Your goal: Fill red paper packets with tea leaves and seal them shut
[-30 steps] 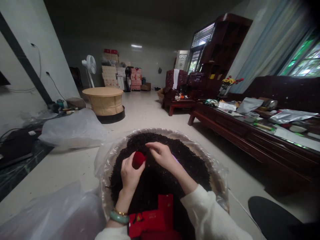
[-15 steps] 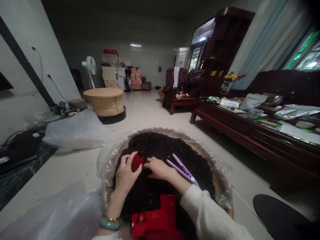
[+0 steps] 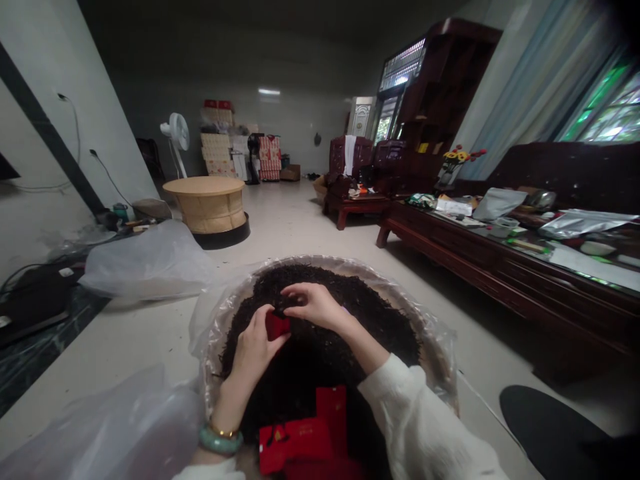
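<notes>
My left hand (image 3: 254,345) grips a small red packet (image 3: 277,327) by its sides, mouth upward, above a plastic-lined basket (image 3: 213,363). My right hand (image 3: 315,305) is at the packet's mouth, fingers curled together around a pinch of dark tea leaves (image 3: 283,308). Loose black tea (image 3: 360,287) fills the basket below both hands. Several red packets (image 3: 295,440) lie on the tea at the near side, close to my body. Behind my right wrist only a speck of a purple tool shows; the rest of it is hidden.
Crumpled clear plastic bags (image 3: 145,263) lie on the floor to the left. A round woven stand (image 3: 205,200) and a white fan (image 3: 177,133) are beyond. On the right runs a long dark wooden table (image 3: 465,247) covered with items. A black round object (image 3: 545,427) sits at lower right.
My right hand has risen from the tea to the mouth of the red packet, carrying leaves. Its forearm now covers most of the purple tool. My left hand keeps hold of the packet.
</notes>
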Available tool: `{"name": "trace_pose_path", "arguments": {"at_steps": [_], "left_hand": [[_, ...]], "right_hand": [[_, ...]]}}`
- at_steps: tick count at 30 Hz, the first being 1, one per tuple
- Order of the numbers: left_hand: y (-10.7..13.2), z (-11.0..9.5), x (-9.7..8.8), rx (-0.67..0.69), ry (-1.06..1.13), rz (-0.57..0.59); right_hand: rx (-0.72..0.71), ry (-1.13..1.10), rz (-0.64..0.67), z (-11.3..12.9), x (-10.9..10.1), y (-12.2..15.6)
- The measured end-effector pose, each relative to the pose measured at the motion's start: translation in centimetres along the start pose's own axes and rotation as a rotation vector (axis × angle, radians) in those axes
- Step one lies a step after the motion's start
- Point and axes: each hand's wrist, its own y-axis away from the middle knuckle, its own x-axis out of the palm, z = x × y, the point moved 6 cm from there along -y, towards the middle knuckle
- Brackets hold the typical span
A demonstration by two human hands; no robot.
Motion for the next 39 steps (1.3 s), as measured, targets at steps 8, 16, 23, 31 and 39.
{"name": "trace_pose_path", "arguments": {"at_steps": [8,16,23,31,39], "left_hand": [[0.1,-0.3,0.1,-0.038,-0.044,0.014],[0.0,-0.9,0.8,-0.150,0.127,-0.020],[1.2,1.2,3.2,-0.428,0.890,0.336],[1.7,0.3,2.7,-0.391,0.800,0.210],[2.2,1.2,3.0,-0.409,0.846,0.226]], "right_hand": [[-0.039,-0.029,-0.031,0.4,1.0,0.6],[-0.122,0.430,0.104,0.0,2.5,0.7],[-0.064,0.004,0.149,-2.3,0.0,0.7],[0.161,-0.076,0.043,-4.3,-0.5,0.9],[0.146,-0.197,0.084,-3.6,0.5,1.5]]}}
